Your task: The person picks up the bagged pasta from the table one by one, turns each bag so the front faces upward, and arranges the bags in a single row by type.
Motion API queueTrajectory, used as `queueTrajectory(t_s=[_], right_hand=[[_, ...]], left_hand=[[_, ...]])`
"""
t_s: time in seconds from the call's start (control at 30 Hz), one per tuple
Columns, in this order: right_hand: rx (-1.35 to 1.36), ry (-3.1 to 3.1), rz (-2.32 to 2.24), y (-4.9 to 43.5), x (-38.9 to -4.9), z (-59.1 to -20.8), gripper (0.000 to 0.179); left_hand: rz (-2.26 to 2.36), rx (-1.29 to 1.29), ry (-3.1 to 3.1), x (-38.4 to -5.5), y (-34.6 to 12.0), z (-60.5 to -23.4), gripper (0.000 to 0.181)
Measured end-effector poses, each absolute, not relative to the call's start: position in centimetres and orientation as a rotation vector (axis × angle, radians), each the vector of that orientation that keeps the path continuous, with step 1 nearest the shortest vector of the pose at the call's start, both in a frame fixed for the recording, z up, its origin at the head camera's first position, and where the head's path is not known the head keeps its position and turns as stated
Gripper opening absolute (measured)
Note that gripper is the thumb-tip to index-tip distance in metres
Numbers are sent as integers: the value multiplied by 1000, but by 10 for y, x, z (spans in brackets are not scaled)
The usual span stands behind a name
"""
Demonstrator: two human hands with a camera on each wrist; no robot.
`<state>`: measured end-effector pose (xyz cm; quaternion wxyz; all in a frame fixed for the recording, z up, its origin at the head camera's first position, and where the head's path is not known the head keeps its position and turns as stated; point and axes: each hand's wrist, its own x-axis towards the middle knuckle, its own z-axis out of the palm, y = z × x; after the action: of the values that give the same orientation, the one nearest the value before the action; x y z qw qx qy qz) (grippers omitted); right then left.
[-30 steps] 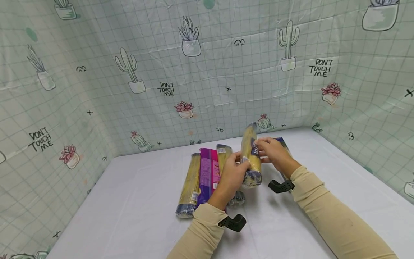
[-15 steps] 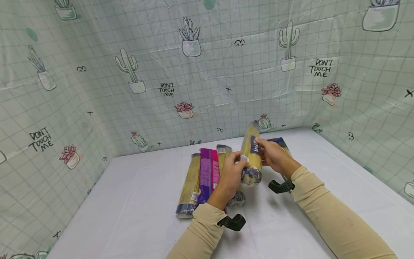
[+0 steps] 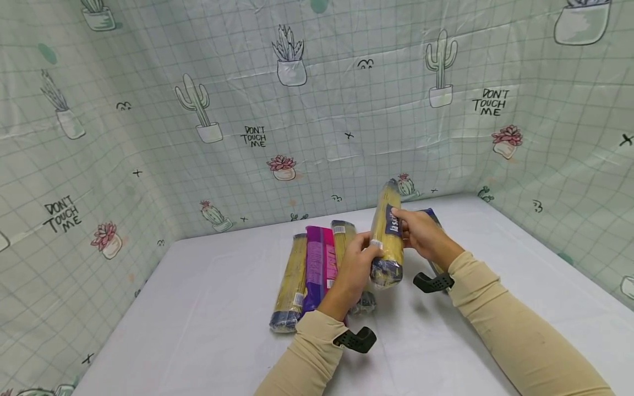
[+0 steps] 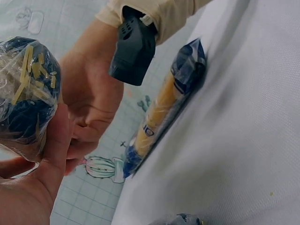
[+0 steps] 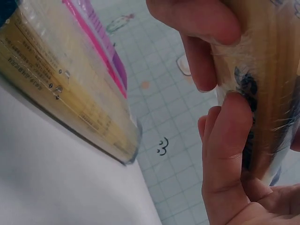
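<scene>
Both hands hold a clear packet of spaghetti (image 3: 386,236) up off the table, its far end tilted upward and a dark label facing the head camera. My left hand (image 3: 355,269) grips its lower left side, thumb across the front. On the upper right, my right hand (image 3: 423,234) pinches it with the thumb on the label. In the left wrist view, the packet's crumpled dark-blue end (image 4: 28,93) shows loose yellow bits inside. Fingers of both hands press the plastic wrap (image 5: 262,93) in the right wrist view.
Left of the hands lie a spaghetti packet (image 3: 289,286), a pink and purple packet (image 3: 317,264) and another spaghetti packet (image 3: 343,234), side by side. One more packet (image 4: 159,110) lies at the right, partly behind the right hand. A patterned cloth (image 3: 322,110) hangs behind the white table (image 3: 213,308).
The held packet has turned so that more of its dark label shows, and has shifted slightly right and up at its far end. Both hands keep hold of it; the packets on the table stay put.
</scene>
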<state>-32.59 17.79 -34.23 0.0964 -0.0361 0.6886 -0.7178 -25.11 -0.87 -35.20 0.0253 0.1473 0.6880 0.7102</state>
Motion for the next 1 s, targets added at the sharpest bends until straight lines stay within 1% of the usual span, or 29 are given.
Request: queueTrajectory(t_s=[0.43,0.7,0.83,1.0], right_hand=[[-89,2171,-2078,177,-323,-334,71],[-96,2207,-2101,178,-318,-330,67],[-83,2215,-2120,178,-317,-327,69],[-57,2271,-2096,179,-316,-324,71]], left_hand=[[2166,500,2082,-250,-8,-351,54],[2137,524,2044,-251,-8,-352,53],[2094,525,2043,-252,-8,-351,54],[1981,487,2093,-253,-7,-351,60]])
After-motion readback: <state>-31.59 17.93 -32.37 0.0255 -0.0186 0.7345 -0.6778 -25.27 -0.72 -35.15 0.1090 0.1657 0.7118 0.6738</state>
